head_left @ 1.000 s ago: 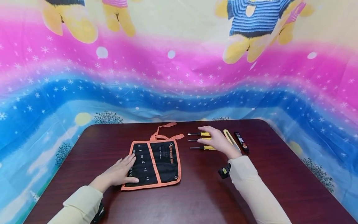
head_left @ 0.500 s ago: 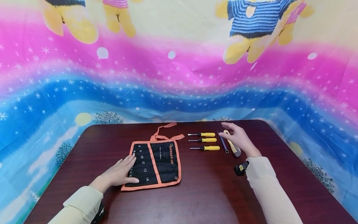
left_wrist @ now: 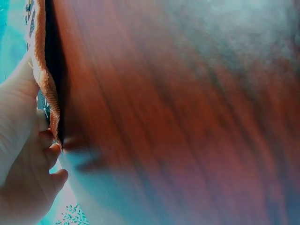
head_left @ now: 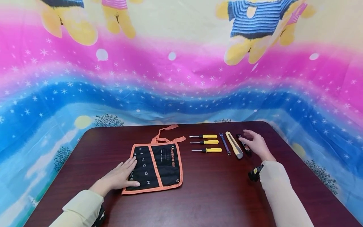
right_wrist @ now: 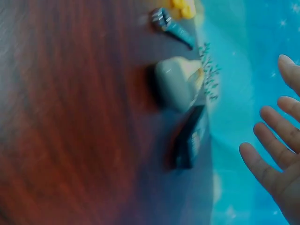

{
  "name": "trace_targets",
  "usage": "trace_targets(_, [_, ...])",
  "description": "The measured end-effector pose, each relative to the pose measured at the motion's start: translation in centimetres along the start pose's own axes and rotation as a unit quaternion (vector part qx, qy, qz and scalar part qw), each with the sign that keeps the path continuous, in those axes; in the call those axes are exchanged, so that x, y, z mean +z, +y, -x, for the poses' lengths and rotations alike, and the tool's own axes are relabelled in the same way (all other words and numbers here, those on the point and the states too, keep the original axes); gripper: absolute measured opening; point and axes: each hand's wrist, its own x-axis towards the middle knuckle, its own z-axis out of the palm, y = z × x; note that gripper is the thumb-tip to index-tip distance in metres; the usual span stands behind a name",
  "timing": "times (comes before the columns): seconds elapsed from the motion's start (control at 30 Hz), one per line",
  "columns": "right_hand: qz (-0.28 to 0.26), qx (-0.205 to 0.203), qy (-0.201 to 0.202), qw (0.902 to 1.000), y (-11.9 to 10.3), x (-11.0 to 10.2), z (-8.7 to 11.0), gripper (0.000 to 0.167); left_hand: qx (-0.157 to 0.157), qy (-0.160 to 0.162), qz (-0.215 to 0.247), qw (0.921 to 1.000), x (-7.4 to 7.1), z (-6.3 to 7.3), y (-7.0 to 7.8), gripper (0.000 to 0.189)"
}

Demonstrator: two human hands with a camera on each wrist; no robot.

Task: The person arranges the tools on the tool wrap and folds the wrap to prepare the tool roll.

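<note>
A black tool pouch with orange trim (head_left: 170,171) lies flat on the table, left of centre. My left hand (head_left: 117,177) rests on its left edge with the fingers stretched out; in the left wrist view the thumb and fingers lie along the orange trim (left_wrist: 45,84). My right hand (head_left: 256,145) hovers at the right over a small black case (head_left: 248,151), fingers spread and holding nothing. The right wrist view shows this hand (right_wrist: 279,159) apart from the case (right_wrist: 191,143). Left of the case lie a yellow utility knife (head_left: 233,145) and a small combination wrench (head_left: 225,144).
Three yellow-handled screwdrivers (head_left: 210,136) lie in a stack of rows between pouch and wrench. Orange tie straps (head_left: 167,138) trail from the pouch's far edge. A printed cloth backdrop (head_left: 181,107) hangs close behind the dark wooden table (head_left: 204,195).
My right hand has moved rightward from above the screwdrivers, past the wrench and utility knife, to the black case. The left hand has stayed on the pouch.
</note>
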Motion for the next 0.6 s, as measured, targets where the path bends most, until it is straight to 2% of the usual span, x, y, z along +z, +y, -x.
trace_targets(0.27, [-0.009,0.055,-0.011,0.9984,3.1,0.5,0.4,0.060,0.006,0.001,-0.001,1.0000,0.0,0.0,0.0,0.097])
trace_targets(0.6, [0.011,0.073,-0.033,0.9967,5.2,0.9,0.7,0.056,0.010,0.003,0.000,0.9999,0.0,0.0,0.0,0.096])
